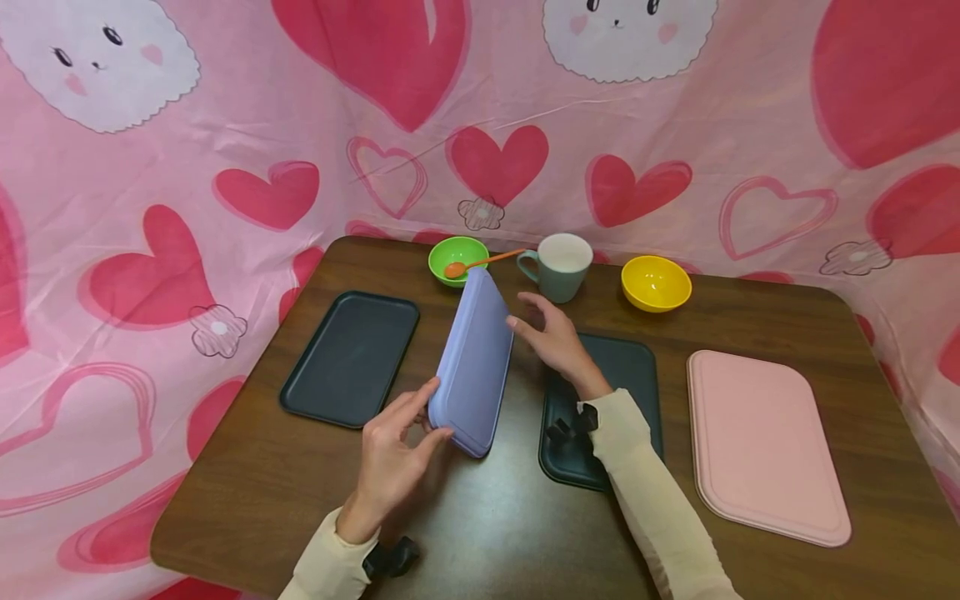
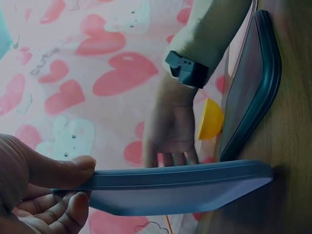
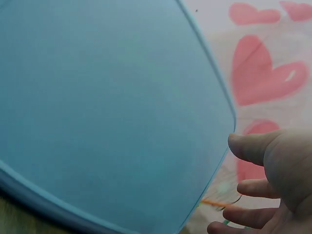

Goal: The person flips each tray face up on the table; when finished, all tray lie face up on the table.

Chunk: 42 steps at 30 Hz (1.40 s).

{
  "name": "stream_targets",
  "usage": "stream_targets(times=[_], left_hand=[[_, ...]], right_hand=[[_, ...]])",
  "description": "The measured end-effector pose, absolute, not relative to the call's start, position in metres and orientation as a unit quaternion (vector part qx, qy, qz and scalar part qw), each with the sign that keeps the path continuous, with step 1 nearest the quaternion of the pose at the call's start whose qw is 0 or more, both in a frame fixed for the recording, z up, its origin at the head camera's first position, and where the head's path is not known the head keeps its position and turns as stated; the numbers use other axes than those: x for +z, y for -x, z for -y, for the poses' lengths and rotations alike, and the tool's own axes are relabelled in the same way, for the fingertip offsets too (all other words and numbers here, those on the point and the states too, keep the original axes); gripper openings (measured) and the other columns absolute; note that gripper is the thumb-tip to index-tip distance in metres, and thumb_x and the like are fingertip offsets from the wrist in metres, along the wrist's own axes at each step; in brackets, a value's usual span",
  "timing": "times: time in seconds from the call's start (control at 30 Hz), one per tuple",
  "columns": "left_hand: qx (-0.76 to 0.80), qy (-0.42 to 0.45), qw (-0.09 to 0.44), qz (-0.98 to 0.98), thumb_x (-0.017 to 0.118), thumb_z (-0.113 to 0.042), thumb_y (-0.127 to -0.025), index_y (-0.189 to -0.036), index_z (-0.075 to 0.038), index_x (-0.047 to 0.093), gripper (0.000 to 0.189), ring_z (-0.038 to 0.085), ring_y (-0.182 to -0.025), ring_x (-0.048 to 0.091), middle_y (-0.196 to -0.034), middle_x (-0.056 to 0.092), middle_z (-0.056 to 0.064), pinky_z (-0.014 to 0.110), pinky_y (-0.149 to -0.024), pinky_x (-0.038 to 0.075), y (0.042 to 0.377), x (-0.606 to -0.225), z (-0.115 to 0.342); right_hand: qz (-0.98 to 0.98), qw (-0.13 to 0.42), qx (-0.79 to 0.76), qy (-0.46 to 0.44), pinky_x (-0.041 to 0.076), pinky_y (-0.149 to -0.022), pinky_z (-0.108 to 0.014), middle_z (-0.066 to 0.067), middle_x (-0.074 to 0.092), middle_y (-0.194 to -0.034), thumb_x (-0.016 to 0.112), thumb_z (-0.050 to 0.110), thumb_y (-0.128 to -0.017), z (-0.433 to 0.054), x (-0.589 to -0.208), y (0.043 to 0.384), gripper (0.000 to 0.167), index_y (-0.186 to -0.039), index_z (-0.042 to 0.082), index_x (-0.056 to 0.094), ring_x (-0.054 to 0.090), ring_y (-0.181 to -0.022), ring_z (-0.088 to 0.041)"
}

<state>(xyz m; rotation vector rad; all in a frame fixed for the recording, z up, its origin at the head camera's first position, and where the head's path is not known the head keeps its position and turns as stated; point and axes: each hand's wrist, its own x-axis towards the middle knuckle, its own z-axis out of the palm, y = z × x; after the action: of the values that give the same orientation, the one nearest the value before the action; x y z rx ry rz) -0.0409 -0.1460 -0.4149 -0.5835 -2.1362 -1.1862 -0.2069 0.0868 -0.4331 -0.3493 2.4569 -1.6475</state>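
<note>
A lavender tray (image 1: 474, 367) is tipped up steeply on its side over the middle of the table, looking bluish in the wrist views. My left hand (image 1: 393, 454) pinches its near end; the left wrist view shows the thumb (image 2: 73, 170) on one face and the fingers curled at the other. At the far right part of the tray is my right hand (image 1: 555, 337), fingers loosely extended. Its thumb (image 3: 246, 146) comes right to the tray's edge in the right wrist view, the other fingers spread apart beside it. The right forearm passes over a dark tray (image 1: 600, 408).
Another dark tray (image 1: 352, 358) lies at the left, and a pink tray (image 1: 765, 442) at the right. Along the back stand a green bowl (image 1: 450, 250) with an orange spoon (image 1: 457, 269) across it, a teal mug (image 1: 564, 271) and a yellow bowl (image 1: 656, 285). A heart-patterned cloth hangs behind.
</note>
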Motion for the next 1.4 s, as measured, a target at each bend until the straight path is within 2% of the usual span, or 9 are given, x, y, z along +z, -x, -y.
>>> stream_targets(times=[0.2,0.5,0.77,1.0,1.13,1.4], left_hand=[[-0.442,0.240,0.304,0.809,0.088,0.011,-0.061,-0.119,0.011,0.067,0.061,0.015,-0.067,0.058,-0.085,0.069,0.013,0.014,-0.064,0.049,0.042,-0.415,0.140],[-0.443,0.289,0.307,0.791,0.086,0.015,-0.059,-0.119,0.010,0.067,0.063,0.016,-0.068,0.058,-0.088,0.069,0.015,0.019,-0.065,0.049,0.046,-0.413,0.131],[-0.443,0.307,0.284,0.793,0.085,0.014,-0.062,-0.118,0.010,0.067,0.059,0.015,-0.071,0.061,-0.093,0.071,0.015,0.017,-0.066,0.051,0.045,-0.409,0.121],[-0.440,0.337,0.281,0.784,0.083,0.015,-0.066,-0.117,0.008,0.068,0.053,0.014,-0.070,0.061,-0.095,0.071,0.014,0.017,-0.066,0.052,0.046,-0.408,0.113],[-0.444,0.351,0.281,0.775,0.081,0.015,-0.068,-0.115,0.007,0.069,0.050,0.014,-0.071,0.062,-0.095,0.072,0.014,0.017,-0.066,0.052,0.048,-0.410,0.109],[-0.450,0.347,0.292,0.769,0.083,0.016,-0.065,-0.110,0.005,0.072,0.048,0.013,-0.066,0.063,-0.091,0.074,0.014,0.015,-0.063,0.052,0.049,-0.414,0.100]], right_hand=[[-0.806,0.052,-0.577,0.125,0.035,-0.117,-0.057,-0.016,0.046,-0.155,0.064,0.026,-0.098,-0.089,-0.414,0.195,0.058,-0.148,0.006,0.044,0.043,-0.143,-0.039],[-0.813,0.038,-0.567,0.130,0.038,-0.116,-0.057,-0.013,0.047,-0.155,0.064,0.029,-0.098,-0.084,-0.386,0.174,0.059,-0.149,0.010,0.043,0.046,-0.142,-0.033],[-0.833,0.024,-0.535,0.141,0.039,-0.114,-0.058,-0.013,0.041,-0.157,0.065,0.030,-0.097,-0.080,-0.371,0.161,0.063,-0.151,0.009,0.039,0.047,-0.142,-0.035],[-0.848,0.020,-0.508,0.150,0.041,-0.113,-0.055,-0.013,0.038,-0.158,0.067,0.032,-0.095,-0.077,-0.364,0.150,0.067,-0.150,0.009,0.038,0.048,-0.139,-0.036],[-0.854,0.016,-0.499,0.151,0.042,-0.113,-0.052,-0.016,0.033,-0.160,0.069,0.029,-0.093,-0.076,-0.364,0.145,0.070,-0.151,0.005,0.037,0.048,-0.138,-0.038],[-0.865,0.001,-0.484,0.135,0.045,-0.109,-0.053,-0.020,0.025,-0.162,0.070,0.020,-0.091,-0.077,-0.366,0.139,0.071,-0.150,-0.001,0.037,0.049,-0.137,-0.041]])
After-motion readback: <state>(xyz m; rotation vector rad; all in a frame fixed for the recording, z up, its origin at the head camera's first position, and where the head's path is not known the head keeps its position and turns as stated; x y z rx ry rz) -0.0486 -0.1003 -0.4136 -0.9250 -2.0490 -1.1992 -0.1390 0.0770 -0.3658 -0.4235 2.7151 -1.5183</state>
